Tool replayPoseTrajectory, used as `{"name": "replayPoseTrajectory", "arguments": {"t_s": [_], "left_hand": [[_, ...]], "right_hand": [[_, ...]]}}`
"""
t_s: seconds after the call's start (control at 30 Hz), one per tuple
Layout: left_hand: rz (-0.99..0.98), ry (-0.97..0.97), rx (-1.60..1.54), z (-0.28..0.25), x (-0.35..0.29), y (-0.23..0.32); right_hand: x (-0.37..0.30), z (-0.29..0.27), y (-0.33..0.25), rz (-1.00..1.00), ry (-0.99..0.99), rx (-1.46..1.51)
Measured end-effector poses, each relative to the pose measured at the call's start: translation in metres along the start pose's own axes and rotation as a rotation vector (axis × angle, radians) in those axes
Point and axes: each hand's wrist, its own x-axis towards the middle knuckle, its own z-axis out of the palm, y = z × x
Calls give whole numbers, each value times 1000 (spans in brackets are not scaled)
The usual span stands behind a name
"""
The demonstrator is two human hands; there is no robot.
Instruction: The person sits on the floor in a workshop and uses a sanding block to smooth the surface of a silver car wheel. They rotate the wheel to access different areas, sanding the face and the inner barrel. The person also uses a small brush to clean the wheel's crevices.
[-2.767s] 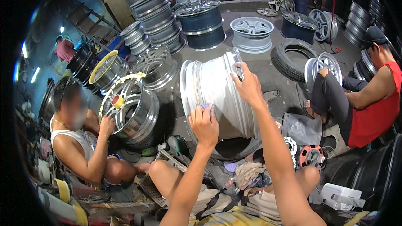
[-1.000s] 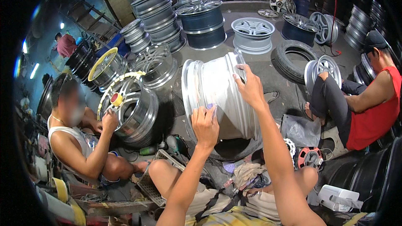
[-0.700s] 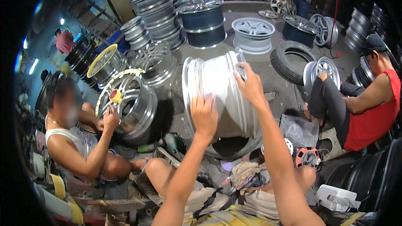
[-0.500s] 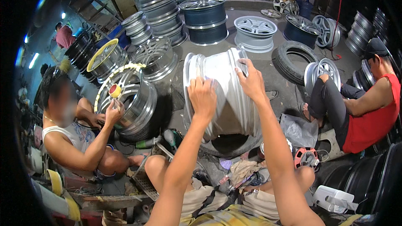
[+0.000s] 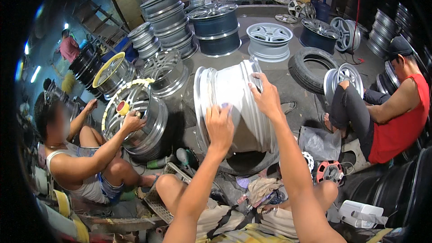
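A silver-white wheel rim (image 5: 227, 92) stands on its edge in front of me, its bare barrel facing up toward me. It rests on a black tyre (image 5: 252, 165) lying flat. My left hand (image 5: 219, 126) is on the barrel with fingers closed, pressing a small purplish piece (image 5: 227, 105) against the metal; what that piece is I cannot make out. At the right flange, my right hand (image 5: 266, 93) grips the rim's edge, fingers bent over it and thumb toward the barrel.
To the left, a co-worker holds a tape roll (image 5: 122, 107) by a taped wheel (image 5: 135, 114). Another co-worker in red (image 5: 400, 117) sits right beside a silver wheel (image 5: 344, 81). Stacked wheels (image 5: 168, 24) stand behind. Rags (image 5: 263, 191) and a plastic bag (image 5: 320, 143) lie near my legs.
My left hand has slid nearer to me along the barrel; my right keeps its hold on the edge. The left co-worker has moved one hand away from the taped wheel and leans lower.
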Motion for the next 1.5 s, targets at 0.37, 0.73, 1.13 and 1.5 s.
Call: {"name": "replayPoseTrajectory", "arguments": {"t_s": [0.37, 0.73, 1.13, 1.5], "left_hand": [[5, 15, -2, 11, 7, -1], [-24, -20, 16, 4, 1, -1], [8, -70, 75, -5, -4, 2], [19, 10, 109, 7, 15, -8]], "right_hand": [[5, 2, 3, -46, 33, 12], [3, 3, 2, -18, 10, 34], [6, -7, -8, 39, -19, 5], [6, -4, -4, -7, -19, -9]]}}
